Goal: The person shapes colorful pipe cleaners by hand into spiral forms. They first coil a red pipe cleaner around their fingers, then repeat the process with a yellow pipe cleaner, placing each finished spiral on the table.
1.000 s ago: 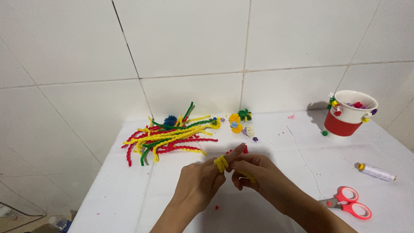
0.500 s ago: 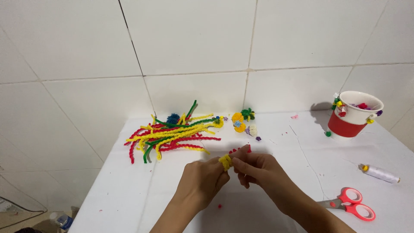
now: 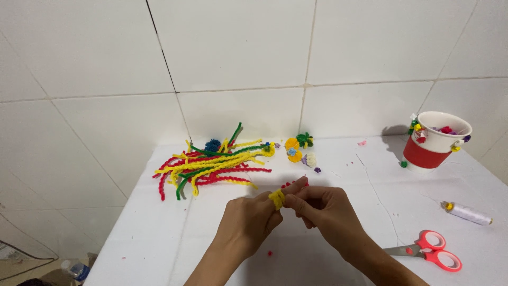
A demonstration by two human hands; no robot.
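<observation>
White table point(image 3: 159, 233), tiled wall behind. Your left hand point(image 3: 248, 220) and right hand point(image 3: 325, 209) meet mid-table, fingers closed, pinching yellow pipe-cleaner coil point(image 3: 276, 198) right between touching fingertips; red bit behind it.

Red piece point(image 3: 296, 182) mostly hidden between the hands; scissors' blades point(image 3: 397, 250) behind forearm.
</observation>
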